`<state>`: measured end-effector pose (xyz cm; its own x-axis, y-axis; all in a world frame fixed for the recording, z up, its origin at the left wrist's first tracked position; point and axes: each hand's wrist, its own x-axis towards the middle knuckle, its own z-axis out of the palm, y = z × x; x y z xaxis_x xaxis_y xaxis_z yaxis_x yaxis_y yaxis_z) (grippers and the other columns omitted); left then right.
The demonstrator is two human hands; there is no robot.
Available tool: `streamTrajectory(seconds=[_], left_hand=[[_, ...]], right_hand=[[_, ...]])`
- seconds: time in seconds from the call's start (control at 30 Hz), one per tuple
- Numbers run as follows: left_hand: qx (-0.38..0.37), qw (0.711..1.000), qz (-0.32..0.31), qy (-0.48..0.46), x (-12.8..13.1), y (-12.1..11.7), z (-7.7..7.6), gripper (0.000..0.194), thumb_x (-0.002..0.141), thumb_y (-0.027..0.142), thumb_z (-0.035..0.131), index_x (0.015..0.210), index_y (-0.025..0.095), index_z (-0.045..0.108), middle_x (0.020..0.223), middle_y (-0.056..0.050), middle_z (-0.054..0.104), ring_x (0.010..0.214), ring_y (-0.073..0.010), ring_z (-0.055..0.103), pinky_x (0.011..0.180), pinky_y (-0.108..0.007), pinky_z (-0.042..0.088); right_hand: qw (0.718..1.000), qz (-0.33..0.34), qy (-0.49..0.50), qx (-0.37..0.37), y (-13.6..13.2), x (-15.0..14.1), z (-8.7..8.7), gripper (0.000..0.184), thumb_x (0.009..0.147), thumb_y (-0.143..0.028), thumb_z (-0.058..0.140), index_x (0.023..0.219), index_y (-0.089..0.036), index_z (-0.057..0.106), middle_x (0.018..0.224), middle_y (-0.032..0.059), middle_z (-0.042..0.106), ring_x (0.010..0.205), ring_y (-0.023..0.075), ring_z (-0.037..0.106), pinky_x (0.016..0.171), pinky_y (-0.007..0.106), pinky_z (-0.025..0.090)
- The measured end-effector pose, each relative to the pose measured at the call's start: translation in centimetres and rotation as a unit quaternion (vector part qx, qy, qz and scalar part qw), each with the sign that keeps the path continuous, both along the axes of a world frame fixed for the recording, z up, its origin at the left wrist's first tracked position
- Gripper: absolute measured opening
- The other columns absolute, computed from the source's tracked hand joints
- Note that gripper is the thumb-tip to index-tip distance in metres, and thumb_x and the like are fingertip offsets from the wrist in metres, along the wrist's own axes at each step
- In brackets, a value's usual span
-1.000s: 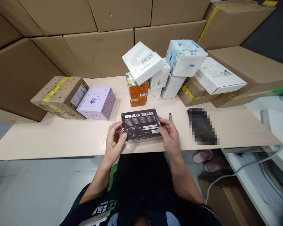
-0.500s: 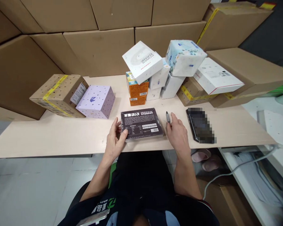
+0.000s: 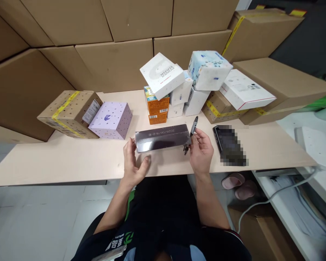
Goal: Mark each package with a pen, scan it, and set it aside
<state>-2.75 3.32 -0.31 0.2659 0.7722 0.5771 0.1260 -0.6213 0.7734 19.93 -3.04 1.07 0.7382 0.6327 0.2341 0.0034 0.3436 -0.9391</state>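
A dark shrink-wrapped box (image 3: 163,138) is tipped up between my hands, its long narrow side with a printed date facing me. My left hand (image 3: 132,165) has its fingers against the box's left end, while the thumb is spread away from it. With a grey and black marker pen (image 3: 194,125) in its fingers, my right hand (image 3: 201,150) touches the box's right end. The pen points up and away from me, and a dark part of it shows below the fingers. The fingertips behind the box are hidden.
Ahead stand an orange box (image 3: 158,108), a white power bank box (image 3: 163,76) and a wrapped pack (image 3: 209,70). To the left are a lilac box (image 3: 111,119) and a taped carton (image 3: 69,114). A dark, pixelated device (image 3: 229,145) lies right of my hand.
The box has been turned from lying flat, printed broad face up, onto its narrow side view. My right hand has come left to its end, the marker pen now raised. My left thumb has left the box.
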Motion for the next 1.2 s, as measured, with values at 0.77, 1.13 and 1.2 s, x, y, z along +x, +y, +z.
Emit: streamTrajectory(seconds=[0.77, 1.13, 1.2], left_hand=[[0.072, 0.996, -0.032, 0.035, 2.0, 2.4, 3.5, 0.081, 0.079, 0.041, 0.083, 0.149, 0.038, 0.042, 0.136, -0.008, 0.048, 0.133, -0.0274, 0.047, 0.113, -0.048, 0.043], [0.128, 0.982, -0.136, 0.015, 1.7, 0.8, 2.3, 0.055, 0.085, 0.028, 0.075, 0.132, 0.038, 0.051, 0.144, -0.009, 0.047, 0.135, -0.0311, 0.051, 0.107, -0.056, 0.049], [0.14, 0.978, -0.154, 0.018, 1.7, 0.8, 2.3, 0.052, 0.085, 0.024, 0.072, 0.13, 0.038, 0.051, 0.146, -0.008, 0.045, 0.135, -0.0317, 0.051, 0.106, -0.058, 0.049]], right_hand=[[0.984, 0.116, 0.008, 0.136, -3.8, 2.1, 5.6, 0.023, 0.083, -0.038, 0.07, 0.1, -0.035, 0.054, 0.068, -0.0078, 0.065, 0.055, 0.0161, 0.061, 0.058, 0.035, 0.055], [0.977, 0.029, -0.129, 0.169, -2.8, -2.8, 7.8, 0.01, 0.096, -0.04, 0.059, 0.093, -0.031, 0.059, 0.06, -0.0068, 0.059, 0.049, 0.015, 0.06, 0.052, 0.032, 0.054], [0.977, 0.053, -0.131, 0.162, -2.8, -2.9, 7.9, 0.012, 0.098, -0.038, 0.056, 0.1, -0.031, 0.065, 0.07, -0.0036, 0.067, 0.056, 0.0154, 0.064, 0.051, 0.031, 0.054]])
